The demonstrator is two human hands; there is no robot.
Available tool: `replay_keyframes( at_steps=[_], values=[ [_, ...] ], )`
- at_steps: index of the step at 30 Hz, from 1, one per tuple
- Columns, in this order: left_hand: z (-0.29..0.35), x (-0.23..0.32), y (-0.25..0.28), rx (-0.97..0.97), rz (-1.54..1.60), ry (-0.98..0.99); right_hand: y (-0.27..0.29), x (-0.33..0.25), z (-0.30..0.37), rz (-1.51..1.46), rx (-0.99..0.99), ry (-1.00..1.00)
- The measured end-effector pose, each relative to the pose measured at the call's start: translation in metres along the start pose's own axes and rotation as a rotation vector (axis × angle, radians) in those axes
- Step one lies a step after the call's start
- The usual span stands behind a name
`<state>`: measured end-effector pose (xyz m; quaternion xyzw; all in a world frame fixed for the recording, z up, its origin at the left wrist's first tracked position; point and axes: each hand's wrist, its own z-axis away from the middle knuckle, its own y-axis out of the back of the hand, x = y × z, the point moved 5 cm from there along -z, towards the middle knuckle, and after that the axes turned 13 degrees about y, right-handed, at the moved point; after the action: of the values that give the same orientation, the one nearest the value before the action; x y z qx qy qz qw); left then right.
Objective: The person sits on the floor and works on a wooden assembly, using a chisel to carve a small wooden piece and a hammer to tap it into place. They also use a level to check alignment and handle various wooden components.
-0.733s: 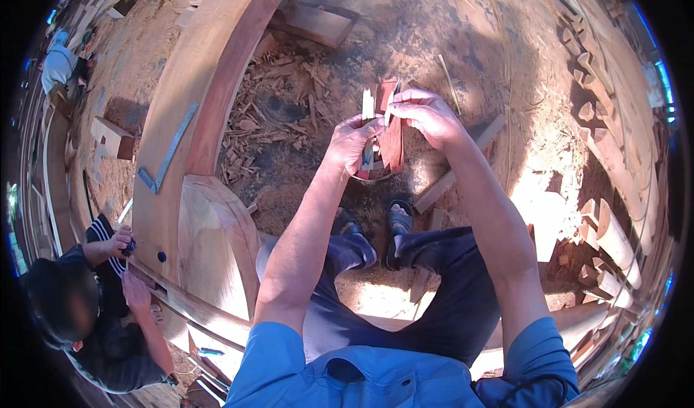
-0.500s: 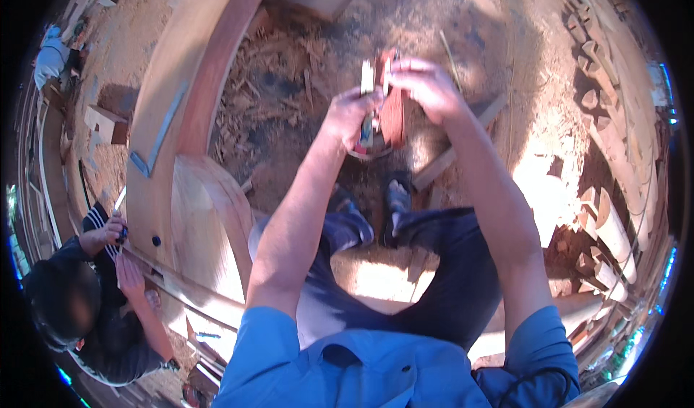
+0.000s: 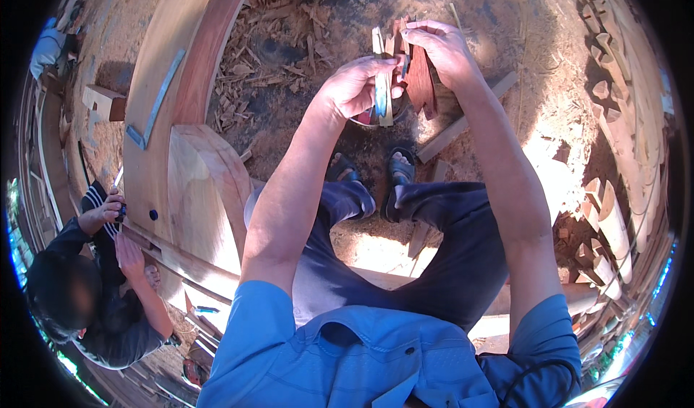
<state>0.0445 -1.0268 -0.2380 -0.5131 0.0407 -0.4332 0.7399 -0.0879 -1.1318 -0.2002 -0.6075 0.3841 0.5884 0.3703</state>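
Observation:
Thin wood strips are gripped by my left hand [image 3: 356,88], its fingers closed round them. One is a pale strip [image 3: 377,43], bluish near its lower end. Close beside it, my right hand [image 3: 444,52] pinches a reddish-brown wood piece [image 3: 421,86] with a jagged lower end. A narrow brown splinter stands between the hands; which hand bears it I cannot tell. Below my left hand shows the rim of a round container [image 3: 367,124], mostly hidden by hand and strips.
A large curved timber [image 3: 155,68] with a metal square [image 3: 160,101] on it runs along the left. Beside it a co-worker [image 3: 94,285] holds a small tool. Wood shavings [image 3: 246,83] cover the ground ahead; a squared batten [image 3: 463,122] lies right. Carved timbers [image 3: 614,220] line the far right.
My hands have drawn slightly apart. The reddish-brown piece now tilts away from the pale strip, and more of that strip shows below my left hand. The whole view has shifted.

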Motion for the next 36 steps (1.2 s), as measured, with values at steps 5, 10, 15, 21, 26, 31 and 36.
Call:
replay_keyframes(
  at_steps=[5, 10, 15, 21, 26, 31, 36],
  values=[
    [0.004, 0.004, -0.006, -0.119, 0.010, -0.027, 0.004, -0.009, -0.001, -0.123, 0.043, -0.044],
    [0.006, 0.003, -0.006, -0.084, 0.073, -0.009, 0.008, -0.008, -0.004, -0.117, 0.067, -0.041],
    [0.006, 0.006, -0.011, -0.131, 0.057, -0.038, 0.016, -0.006, -0.008, -0.091, 0.063, -0.051],
    [0.004, 0.009, -0.015, -0.104, 0.055, -0.083, 0.021, -0.008, -0.009, -0.035, 0.069, -0.024],
    [0.002, 0.011, -0.006, -0.002, 0.043, -0.108, 0.018, -0.002, -0.009, -0.057, 0.063, 0.020],
    [-0.002, 0.013, 0.016, 0.235, 0.214, -0.164, 0.006, 0.020, -0.002, -0.029, 0.035, 0.004],
    [-0.004, 0.013, 0.020, 0.223, 0.309, -0.243, -0.016, 0.043, 0.008, 0.057, -0.043, 0.096]
  ],
)
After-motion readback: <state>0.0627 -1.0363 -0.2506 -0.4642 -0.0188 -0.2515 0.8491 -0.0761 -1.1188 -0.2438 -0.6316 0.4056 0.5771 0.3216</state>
